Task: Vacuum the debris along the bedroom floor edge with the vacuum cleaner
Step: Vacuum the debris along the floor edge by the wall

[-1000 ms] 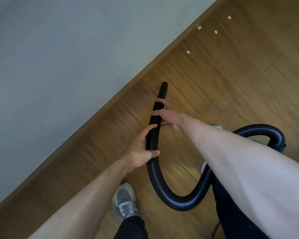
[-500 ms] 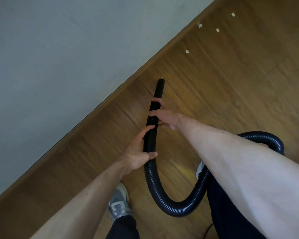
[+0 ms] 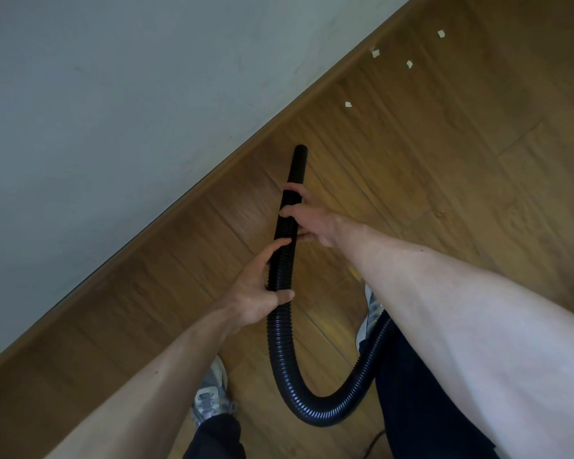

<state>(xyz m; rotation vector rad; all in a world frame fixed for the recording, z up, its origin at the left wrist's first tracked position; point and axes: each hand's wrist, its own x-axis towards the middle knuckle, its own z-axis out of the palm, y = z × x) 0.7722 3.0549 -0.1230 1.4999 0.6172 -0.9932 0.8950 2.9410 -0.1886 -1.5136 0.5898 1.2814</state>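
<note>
A black ribbed vacuum hose loops down and back up behind my right arm. Its smooth black nozzle points at the wooden floor close to the baseboard. My left hand grips the ribbed part from the left. My right hand holds the hose higher up, just below the nozzle, fingers curled round it. Several small pale scraps of debris lie ahead along the wall: one scrap nearest, others farther off. The vacuum's body is hidden behind my right arm.
A pale grey wall fills the upper left. Wooden floor stretches to the right. My left shoe stands below the hose, and part of my right shoe shows beside my forearm.
The nozzle has slid forward along the baseboard, past the tiny fleck that lay at its tip, which no longer shows. The hose section at the right has dropped behind my right arm.
</note>
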